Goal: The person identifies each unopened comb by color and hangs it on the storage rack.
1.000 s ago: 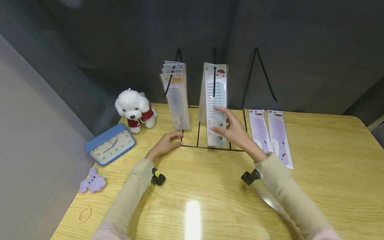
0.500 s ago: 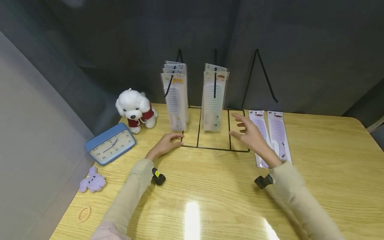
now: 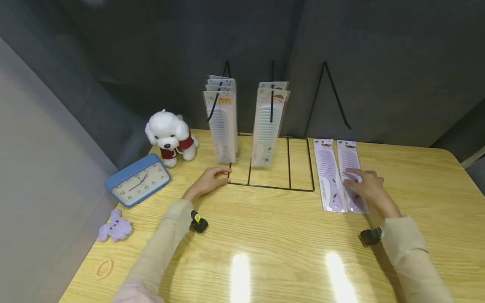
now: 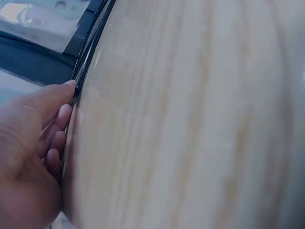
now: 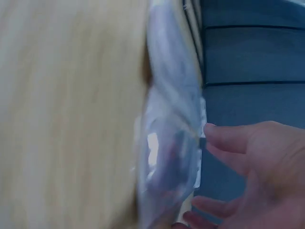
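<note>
My left hand (image 3: 206,182) holds the front left corner of a black wire display rack (image 3: 270,186). In the left wrist view its thumb and fingers pinch the wire. My right hand (image 3: 370,188) is over the right one of two purple packaged combs lying on the table. Thumb and fingers are apart at that packaged comb (image 3: 348,156), partly covering it. Beside it lies the left packaged comb (image 3: 328,172), handle toward me. In the right wrist view the thumb reaches the edge of a blurred clear package (image 5: 171,157). Several packaged combs (image 3: 221,126) hang on the rack's left hook.
More packaged combs (image 3: 267,130) hang on the middle hook; the right hook (image 3: 339,101) carries nothing. At left are a white toy dog (image 3: 166,132), a blue clock (image 3: 138,181), a purple plush toy (image 3: 116,227) and a yellowish ring (image 3: 104,269). A dark curtain stands behind.
My right hand has left the comb on the middle hook and moved right to the purple combs on the table. The hung comb has swung back. My left hand has stayed at the rack.
</note>
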Demonstrator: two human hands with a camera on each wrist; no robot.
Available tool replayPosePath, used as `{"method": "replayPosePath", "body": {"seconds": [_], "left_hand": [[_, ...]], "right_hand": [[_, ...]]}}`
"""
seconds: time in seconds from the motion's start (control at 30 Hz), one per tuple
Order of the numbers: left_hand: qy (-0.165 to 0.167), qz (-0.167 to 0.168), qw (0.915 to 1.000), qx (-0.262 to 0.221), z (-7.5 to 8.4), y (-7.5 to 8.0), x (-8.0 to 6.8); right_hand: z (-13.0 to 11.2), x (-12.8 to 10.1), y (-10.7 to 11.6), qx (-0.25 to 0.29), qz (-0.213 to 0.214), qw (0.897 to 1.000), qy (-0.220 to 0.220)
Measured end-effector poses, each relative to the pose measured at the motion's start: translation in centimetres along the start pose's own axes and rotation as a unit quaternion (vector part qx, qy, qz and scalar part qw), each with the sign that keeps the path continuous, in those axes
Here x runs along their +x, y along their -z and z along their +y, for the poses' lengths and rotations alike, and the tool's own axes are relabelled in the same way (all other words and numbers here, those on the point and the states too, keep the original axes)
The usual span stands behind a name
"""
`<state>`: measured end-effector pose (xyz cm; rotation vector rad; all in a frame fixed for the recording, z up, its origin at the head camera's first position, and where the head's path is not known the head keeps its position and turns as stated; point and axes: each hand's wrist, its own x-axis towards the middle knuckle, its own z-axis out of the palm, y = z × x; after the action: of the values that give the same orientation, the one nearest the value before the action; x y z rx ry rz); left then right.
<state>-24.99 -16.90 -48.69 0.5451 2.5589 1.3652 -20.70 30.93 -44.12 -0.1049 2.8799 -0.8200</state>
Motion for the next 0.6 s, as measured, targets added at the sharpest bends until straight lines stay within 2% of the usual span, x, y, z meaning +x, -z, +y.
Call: {"method": "replayPosePath", "body": {"seconds": [0.17,0.3,0.4,0.6], "left_hand": [[-0.002,-0.007,1.0000,-0.001,0.0,-0.1,0.1],[-0.004,-0.002,1.0000,0.001,-0.1,-0.2,0.3],[-0.009,0.005,1.0000,0.000,-0.1,-0.2,0.4],[-0.020,0.011,0.9997,-0.005,-0.2,-0.2,0.2]], "right_hand": [[1.1,-0.9,-0.1,-0.013,-0.028,0.999,-0.037],[1.6,-1.4,0.2,-0.009,-0.006,0.999,-0.046],[1.9,-1.8,0.7,-0.006,-0.006,0.999,-0.054],[2.8,-2.8,1.0,0.056,-0.047,0.995,-0.072]]}}
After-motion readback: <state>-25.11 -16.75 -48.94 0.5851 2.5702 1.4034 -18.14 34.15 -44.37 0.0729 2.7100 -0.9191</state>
